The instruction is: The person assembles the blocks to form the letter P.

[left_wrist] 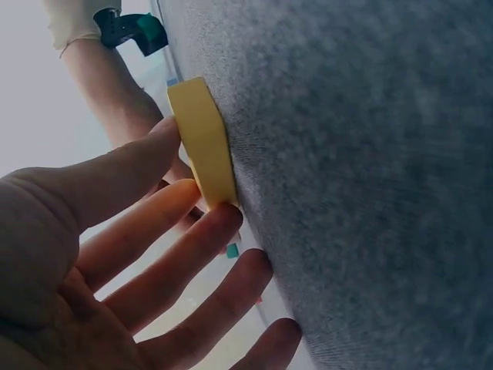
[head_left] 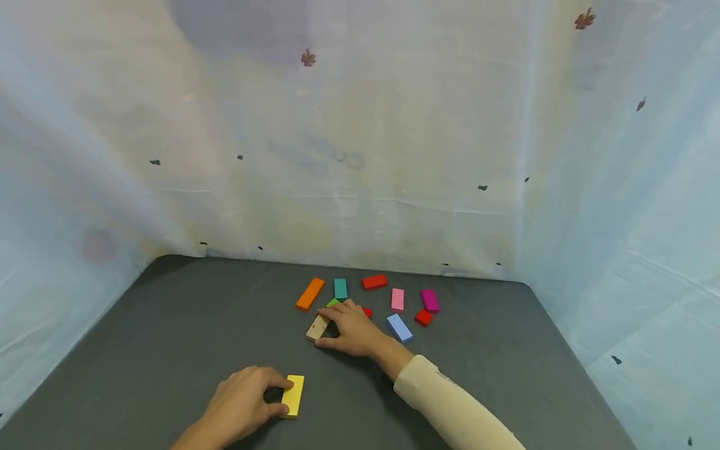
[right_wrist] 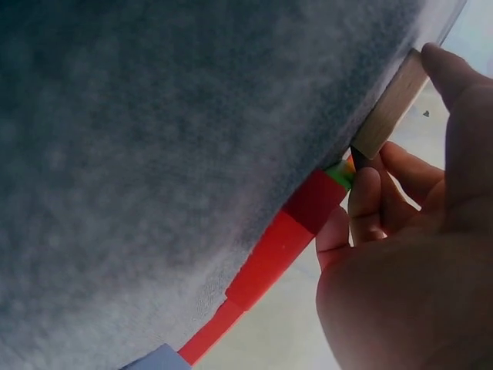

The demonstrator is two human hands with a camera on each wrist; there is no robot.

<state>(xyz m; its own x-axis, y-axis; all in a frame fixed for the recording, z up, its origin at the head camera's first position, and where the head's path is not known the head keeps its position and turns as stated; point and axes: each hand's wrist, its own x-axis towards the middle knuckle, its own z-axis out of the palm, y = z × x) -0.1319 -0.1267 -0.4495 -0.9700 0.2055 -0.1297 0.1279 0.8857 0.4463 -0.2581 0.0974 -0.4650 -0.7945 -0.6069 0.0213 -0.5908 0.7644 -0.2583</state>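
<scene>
Near the front of the table, my left hand (head_left: 239,400) pinches a flat yellow block (head_left: 295,397) at its two ends between thumb and fingers. In the left wrist view the yellow block (left_wrist: 208,142) stands close against the grey surface, and the other fingers spread below it. Farther forward, my right hand (head_left: 355,330) grips a plain wooden block (head_left: 317,327) by its ends. The right wrist view shows the thumb at one end of this wooden block (right_wrist: 391,108) and fingertips at the other. A green block (head_left: 334,302) and a red block (head_left: 367,312) are partly hidden by the right hand.
Behind the right hand lie an orange block (head_left: 310,294), a teal block (head_left: 340,289) and a red block (head_left: 374,282). To its right are pink (head_left: 397,299), magenta (head_left: 430,300), small red (head_left: 424,317) and light blue (head_left: 399,328) blocks. A pale curtain (head_left: 360,206) borders the dark table (head_left: 506,375).
</scene>
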